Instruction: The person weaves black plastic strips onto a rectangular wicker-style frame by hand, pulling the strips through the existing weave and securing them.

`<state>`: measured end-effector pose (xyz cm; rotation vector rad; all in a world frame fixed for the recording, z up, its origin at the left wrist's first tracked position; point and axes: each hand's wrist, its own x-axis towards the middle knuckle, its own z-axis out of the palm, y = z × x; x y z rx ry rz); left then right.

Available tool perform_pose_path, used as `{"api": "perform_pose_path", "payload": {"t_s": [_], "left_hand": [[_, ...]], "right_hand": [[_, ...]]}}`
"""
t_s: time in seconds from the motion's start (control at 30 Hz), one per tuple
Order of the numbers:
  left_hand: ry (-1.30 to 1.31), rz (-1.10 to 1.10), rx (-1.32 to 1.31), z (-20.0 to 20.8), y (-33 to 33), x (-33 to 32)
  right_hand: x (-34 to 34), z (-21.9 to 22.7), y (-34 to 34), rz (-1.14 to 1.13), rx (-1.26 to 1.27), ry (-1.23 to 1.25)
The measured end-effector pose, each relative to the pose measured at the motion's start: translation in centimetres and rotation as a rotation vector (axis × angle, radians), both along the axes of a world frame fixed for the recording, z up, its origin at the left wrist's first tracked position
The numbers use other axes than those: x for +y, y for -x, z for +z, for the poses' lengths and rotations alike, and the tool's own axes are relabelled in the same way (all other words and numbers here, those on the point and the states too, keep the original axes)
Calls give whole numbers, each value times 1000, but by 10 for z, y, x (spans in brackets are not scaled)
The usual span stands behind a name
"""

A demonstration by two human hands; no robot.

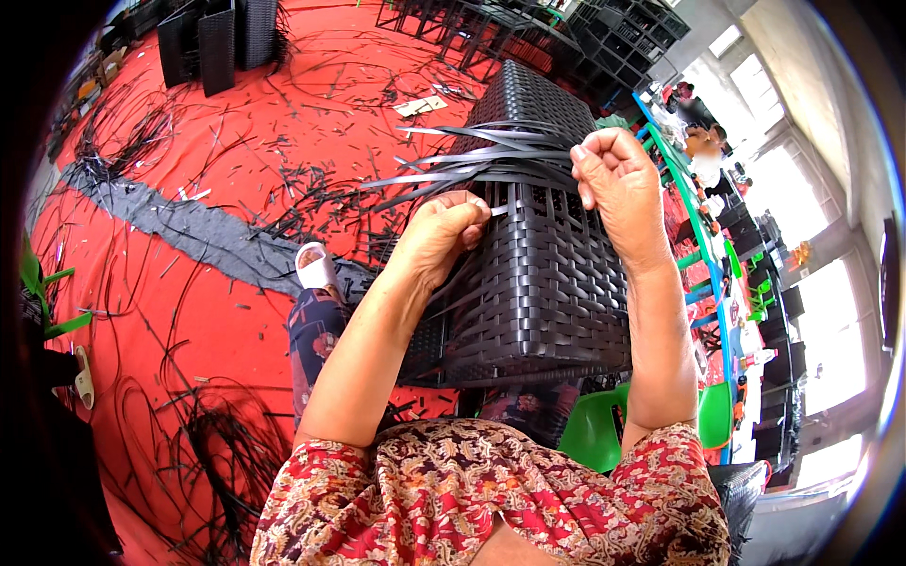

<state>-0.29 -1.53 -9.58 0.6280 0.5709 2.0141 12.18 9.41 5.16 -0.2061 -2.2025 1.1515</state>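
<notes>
A black woven wicker frame of flat plastic strips lies in front of me, its near part closely woven and a middle band looser. Across that band fans a bundle of loose dark strips, their free ends pointing left. At the frame's left upper edge, my left hand pinches a flat plastic strip that shows pale by the fingertips. Over the right side, my right hand is closed with curled fingers at the right ends of the bundle. Whatever its fingers hold is hidden.
Strip scraps litter the red floor covering, with a tangled strip heap at lower left. A grey cloth runner crosses it. Dark woven pieces stand far left. A green chair is close by; people sit at far right.
</notes>
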Motion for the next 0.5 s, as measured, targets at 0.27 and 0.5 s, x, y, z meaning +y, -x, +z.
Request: {"api": "perform_pose_path", "payload": {"t_s": [0.27,0.5], "left_hand": [[-93,2,-51,-31,11,-13],[-142,40,6,-24,1,-17]], "right_hand": [[-21,-16,4,73,-124,-518],[-36,-16,22,78,-357,-1003]]}}
